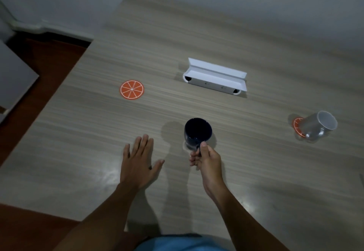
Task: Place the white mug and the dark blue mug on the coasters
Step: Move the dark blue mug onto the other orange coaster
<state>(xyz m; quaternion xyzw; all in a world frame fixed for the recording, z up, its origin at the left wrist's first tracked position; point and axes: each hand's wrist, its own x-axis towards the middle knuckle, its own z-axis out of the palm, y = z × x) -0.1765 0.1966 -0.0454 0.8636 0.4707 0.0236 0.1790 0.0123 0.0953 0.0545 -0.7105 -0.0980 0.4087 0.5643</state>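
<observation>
The dark blue mug [197, 132] is upright near the middle of the wooden table [216, 34], and my right hand [206, 160] grips its handle from the near side. Whether its base touches the table I cannot tell. My left hand [138, 161] hovers open, palm down, just left of the mug. An orange-slice coaster [131, 90] lies bare at the far left. At the right, the white mug [318, 125] stands on a second orange coaster [296, 125], which is mostly hidden under it.
A white folded stand or box [215, 78] lies beyond the blue mug at the table's centre. The table's left edge drops to a red-brown floor [39, 73]. A wall runs along the far side.
</observation>
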